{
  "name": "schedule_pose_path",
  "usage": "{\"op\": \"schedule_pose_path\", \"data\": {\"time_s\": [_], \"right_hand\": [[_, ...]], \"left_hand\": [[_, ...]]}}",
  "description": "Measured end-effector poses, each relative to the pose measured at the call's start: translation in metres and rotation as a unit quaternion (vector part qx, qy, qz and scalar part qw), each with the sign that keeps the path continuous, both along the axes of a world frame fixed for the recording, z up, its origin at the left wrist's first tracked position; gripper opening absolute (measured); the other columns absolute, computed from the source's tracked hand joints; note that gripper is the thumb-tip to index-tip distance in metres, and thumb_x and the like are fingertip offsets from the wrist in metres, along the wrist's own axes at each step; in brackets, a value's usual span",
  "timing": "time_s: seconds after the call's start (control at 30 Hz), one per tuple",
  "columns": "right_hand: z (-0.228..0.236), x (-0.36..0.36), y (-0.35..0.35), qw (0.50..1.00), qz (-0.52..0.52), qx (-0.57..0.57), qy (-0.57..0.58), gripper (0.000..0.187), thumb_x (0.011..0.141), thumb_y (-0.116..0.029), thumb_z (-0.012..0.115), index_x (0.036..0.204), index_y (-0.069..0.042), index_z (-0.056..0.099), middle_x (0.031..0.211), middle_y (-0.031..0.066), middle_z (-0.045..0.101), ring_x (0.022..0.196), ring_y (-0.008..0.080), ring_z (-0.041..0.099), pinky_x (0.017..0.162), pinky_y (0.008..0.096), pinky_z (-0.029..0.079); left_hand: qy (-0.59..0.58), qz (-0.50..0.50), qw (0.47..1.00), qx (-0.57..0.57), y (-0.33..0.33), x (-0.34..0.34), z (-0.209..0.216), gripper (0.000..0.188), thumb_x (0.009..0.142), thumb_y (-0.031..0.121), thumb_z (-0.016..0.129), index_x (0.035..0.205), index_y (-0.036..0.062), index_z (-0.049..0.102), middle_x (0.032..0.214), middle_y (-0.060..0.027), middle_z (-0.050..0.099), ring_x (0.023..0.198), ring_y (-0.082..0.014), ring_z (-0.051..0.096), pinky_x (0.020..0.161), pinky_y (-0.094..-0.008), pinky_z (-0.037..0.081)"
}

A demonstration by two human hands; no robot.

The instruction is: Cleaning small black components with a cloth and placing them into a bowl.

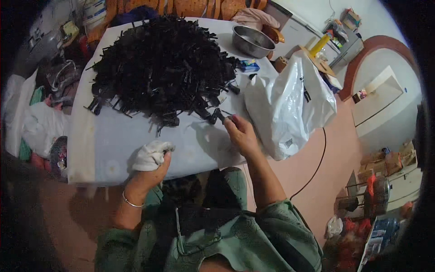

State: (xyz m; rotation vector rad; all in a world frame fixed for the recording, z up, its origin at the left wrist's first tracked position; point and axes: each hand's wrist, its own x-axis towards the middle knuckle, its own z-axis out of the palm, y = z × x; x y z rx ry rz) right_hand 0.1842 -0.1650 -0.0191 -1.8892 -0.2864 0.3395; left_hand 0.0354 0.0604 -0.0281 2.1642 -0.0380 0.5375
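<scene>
A big heap of small black parts with thin prongs [161, 68] covers the far half of the table. My left hand [156, 168], with a bracelet at its wrist, is closed around a bunched white cloth [149, 155] over the near edge. Further right, my right hand [241, 134] pinches a small black part [220, 115] at the heap's near right edge; its exact kind is too small to make out. Several loose parts lie along the heap's front, close to my right fingertips. The cloth hides most of my left fingers.
The table [122, 156] has a pale cover. On its right side stand a white plastic bag [283, 109], a blue packet [249, 66] and a metal basin [253, 41]. A black cable [317, 168] runs over the floor. Wooden chairs [188, 8] line the far side.
</scene>
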Motion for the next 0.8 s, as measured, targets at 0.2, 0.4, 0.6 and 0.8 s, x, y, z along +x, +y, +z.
{"op": "schedule_pose_path", "data": {"time_s": [0.2,0.4,0.6,0.8], "right_hand": [[-0.011,-0.040,0.000,0.979,0.058,0.062,-0.184,0.017,0.084,-0.011,0.056,0.098,-0.002,0.053,0.070,0.0071,0.056,0.062,0.0139,0.052,0.057,0.0291,0.043],[0.010,-0.088,0.007,0.869,0.310,-0.024,-0.385,0.031,0.077,-0.008,0.059,0.106,-0.007,0.050,0.077,0.0144,0.058,0.066,0.0331,0.057,0.057,0.0368,0.046],[0.023,-0.104,-0.002,0.846,0.361,-0.044,-0.390,0.036,0.074,-0.006,0.060,0.109,-0.007,0.050,0.076,0.0127,0.056,0.065,0.0318,0.057,0.056,0.0386,0.046],[0.030,-0.126,-0.002,0.890,0.258,0.038,-0.374,0.037,0.071,-0.010,0.068,0.103,-0.001,0.052,0.074,0.0108,0.056,0.060,0.0227,0.055,0.054,0.0304,0.044]], "left_hand": [[0.226,-0.071,0.918,-0.319,-0.019,-0.008,0.027,0.021,0.087,0.012,0.046,0.101,-0.0008,0.055,0.085,-0.0086,0.063,0.060,-0.0130,0.058,0.054,-0.0255,0.048],[0.284,-0.195,0.700,-0.625,-0.027,-0.023,-0.005,0.027,0.090,0.021,0.044,0.103,0.0006,0.055,0.085,-0.0097,0.063,0.066,-0.0159,0.061,0.051,-0.0259,0.049],[0.279,-0.218,0.673,-0.649,-0.042,-0.046,0.020,0.019,0.087,0.016,0.051,0.100,0.0025,0.056,0.082,-0.0075,0.062,0.060,-0.0131,0.057,0.049,-0.0232,0.045],[0.182,-0.112,0.858,-0.466,-0.059,-0.060,0.033,0.017,0.083,0.007,0.056,0.099,0.0018,0.053,0.082,-0.0045,0.058,0.063,-0.0098,0.054,0.051,-0.0221,0.045]]}}
